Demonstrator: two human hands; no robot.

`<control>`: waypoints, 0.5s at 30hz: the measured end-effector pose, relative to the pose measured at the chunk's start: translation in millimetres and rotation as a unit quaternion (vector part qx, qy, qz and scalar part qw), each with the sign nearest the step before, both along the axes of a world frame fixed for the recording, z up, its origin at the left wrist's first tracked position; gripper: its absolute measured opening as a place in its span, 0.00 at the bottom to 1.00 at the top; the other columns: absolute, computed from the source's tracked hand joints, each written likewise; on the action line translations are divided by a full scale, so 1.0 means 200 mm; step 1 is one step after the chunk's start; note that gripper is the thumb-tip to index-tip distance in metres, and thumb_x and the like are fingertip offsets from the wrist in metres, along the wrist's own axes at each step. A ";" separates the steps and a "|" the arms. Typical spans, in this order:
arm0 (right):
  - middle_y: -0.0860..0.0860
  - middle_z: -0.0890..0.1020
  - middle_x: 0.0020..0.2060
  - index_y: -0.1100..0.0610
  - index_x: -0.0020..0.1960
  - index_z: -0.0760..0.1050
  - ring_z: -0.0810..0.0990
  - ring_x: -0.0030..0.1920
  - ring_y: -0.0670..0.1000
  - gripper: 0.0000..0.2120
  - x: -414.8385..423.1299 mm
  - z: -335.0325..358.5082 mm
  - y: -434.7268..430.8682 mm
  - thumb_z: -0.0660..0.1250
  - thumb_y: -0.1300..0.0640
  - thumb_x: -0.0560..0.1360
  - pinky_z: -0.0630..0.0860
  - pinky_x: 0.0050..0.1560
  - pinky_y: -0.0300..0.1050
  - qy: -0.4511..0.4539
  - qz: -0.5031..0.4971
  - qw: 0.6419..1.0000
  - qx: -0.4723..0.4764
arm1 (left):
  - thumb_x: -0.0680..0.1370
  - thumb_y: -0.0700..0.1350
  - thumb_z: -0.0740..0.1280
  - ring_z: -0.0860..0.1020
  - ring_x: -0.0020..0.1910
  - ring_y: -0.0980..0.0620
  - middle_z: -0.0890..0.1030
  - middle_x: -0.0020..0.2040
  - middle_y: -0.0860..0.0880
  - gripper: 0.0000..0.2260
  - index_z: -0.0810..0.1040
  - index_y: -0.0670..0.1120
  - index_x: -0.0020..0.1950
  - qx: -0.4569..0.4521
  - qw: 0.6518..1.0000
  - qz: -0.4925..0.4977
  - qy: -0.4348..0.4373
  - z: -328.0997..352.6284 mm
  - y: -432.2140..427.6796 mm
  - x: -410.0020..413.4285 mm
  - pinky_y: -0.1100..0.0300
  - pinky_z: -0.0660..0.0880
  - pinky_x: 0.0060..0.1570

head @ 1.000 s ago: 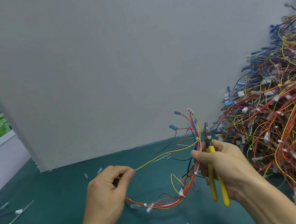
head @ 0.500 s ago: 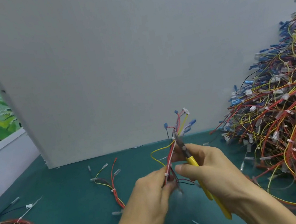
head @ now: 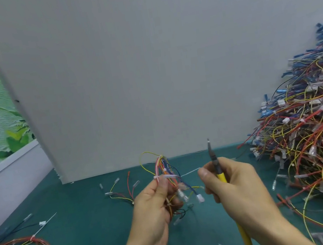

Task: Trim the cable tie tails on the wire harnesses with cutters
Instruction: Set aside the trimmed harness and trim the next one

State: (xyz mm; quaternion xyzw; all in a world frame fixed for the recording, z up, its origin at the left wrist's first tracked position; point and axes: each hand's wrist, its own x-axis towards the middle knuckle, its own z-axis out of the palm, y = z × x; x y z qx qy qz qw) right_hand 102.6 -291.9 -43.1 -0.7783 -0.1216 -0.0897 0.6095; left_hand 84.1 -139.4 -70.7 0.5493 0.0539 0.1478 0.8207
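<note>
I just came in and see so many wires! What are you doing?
Someone is trimming ties on wire bundles. The left hand grips a wire harness above the green table, a white tie tail sticking out. The right hand holds yellow-handled cutters, tip up, apart from the wires. A big pile of harnesses sits on the right.

We saw a matt teal tabletop [head: 92, 224], glossy yellow plastic cutter handles [head: 244, 236], and smooth plastic-sheathed multicoloured harness wires [head: 165, 170].

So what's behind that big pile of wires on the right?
The grey board stands behind the wire pile. The pile hides the board's lower right part and the table there, so anything tucked behind it cannot be seen.
</note>
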 end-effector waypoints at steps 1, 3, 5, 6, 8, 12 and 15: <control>0.48 0.81 0.29 0.49 0.40 0.78 0.76 0.29 0.46 0.06 -0.02 0.00 0.02 0.70 0.48 0.73 0.73 0.36 0.45 -0.019 -0.012 1.000 -0.019 | 0.75 0.48 0.64 0.74 0.37 0.48 0.83 0.41 0.39 0.12 0.84 0.42 0.46 0.035 0.999 0.003 -0.013 0.00 -0.03 0.00 0.53 0.75 0.43; 0.48 0.81 0.32 0.51 0.40 0.78 0.78 0.35 0.45 0.09 -0.07 0.00 0.06 0.70 0.45 0.72 0.73 0.39 0.43 -0.065 -0.051 0.995 -0.064 | 0.75 0.50 0.64 0.76 0.42 0.48 0.84 0.44 0.40 0.11 0.83 0.46 0.48 0.116 0.993 0.004 -0.037 -0.01 -0.10 -0.02 0.51 0.75 0.50; 0.47 0.79 0.36 0.50 0.39 0.76 0.77 0.39 0.44 0.11 -0.10 0.00 0.09 0.68 0.44 0.72 0.71 0.42 0.41 -0.089 -0.070 0.991 -0.071 | 0.75 0.52 0.63 0.79 0.40 0.59 0.84 0.41 0.52 0.10 0.83 0.51 0.45 0.209 0.976 0.026 -0.060 -0.03 -0.15 -0.03 0.67 0.75 0.44; 0.47 0.78 0.36 0.49 0.38 0.75 0.76 0.40 0.44 0.11 -0.10 0.00 0.10 0.67 0.43 0.72 0.70 0.42 0.42 -0.080 -0.067 0.992 -0.075 | 0.77 0.52 0.62 0.79 0.38 0.64 0.84 0.40 0.57 0.09 0.82 0.55 0.44 0.264 0.961 0.052 -0.070 -0.03 -0.18 -0.03 0.72 0.72 0.40; 0.46 0.77 0.37 0.47 0.37 0.73 0.76 0.42 0.45 0.12 -0.10 0.01 0.10 0.66 0.41 0.73 0.69 0.41 0.43 -0.053 -0.059 0.990 -0.117 | 0.80 0.47 0.63 0.78 0.40 0.67 0.83 0.39 0.60 0.11 0.80 0.63 0.49 0.365 0.921 0.104 -0.092 -0.05 -0.19 -0.05 0.75 0.70 0.37; 0.46 0.79 0.30 0.51 0.38 0.77 0.76 0.36 0.46 0.11 -0.05 0.04 0.03 0.68 0.45 0.74 0.70 0.38 0.42 -0.006 -0.058 0.991 -0.119 | 0.77 0.40 0.62 0.79 0.45 0.56 0.82 0.47 0.53 0.12 0.81 0.48 0.57 0.516 0.829 0.128 -0.174 -0.09 -0.17 -0.03 0.63 0.75 0.46; 0.44 0.79 0.26 0.52 0.36 0.78 0.78 0.36 0.49 0.11 -0.02 0.05 0.02 0.70 0.48 0.73 0.71 0.38 0.43 0.022 -0.065 0.995 -0.068 | 0.75 0.39 0.63 0.78 0.38 0.49 0.82 0.45 0.52 0.11 0.83 0.43 0.53 0.601 0.742 0.189 -0.229 -0.12 -0.15 -0.01 0.58 0.76 0.38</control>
